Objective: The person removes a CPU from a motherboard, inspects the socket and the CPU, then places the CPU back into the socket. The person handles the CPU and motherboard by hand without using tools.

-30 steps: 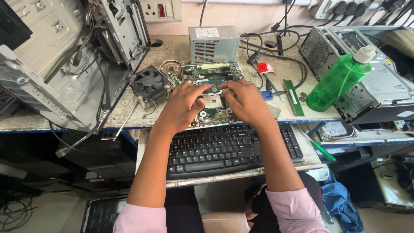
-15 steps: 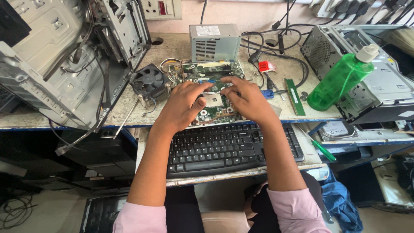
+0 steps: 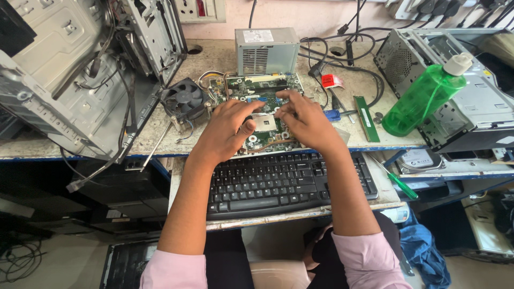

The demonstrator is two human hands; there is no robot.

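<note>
Left hand [image 3: 227, 131] and right hand [image 3: 305, 122], fingers curled, press the green motherboard [image 3: 262, 88] at the bench [image 3: 348, 80] edge, gripping nothing, crowded between cooling fan [image 3: 184, 99] and keyboard [image 3: 284, 179].

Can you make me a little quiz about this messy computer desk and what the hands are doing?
1. True or false: both hands rest on the green circuit board.
2. What lies nearest in front of the board? A) black keyboard B) green bottle C) cooling fan
3. What colour is the screwdriver handle right of the keyboard?

Key: 1 true, left hand and right hand both on it. 2 A. 3 green.
</note>
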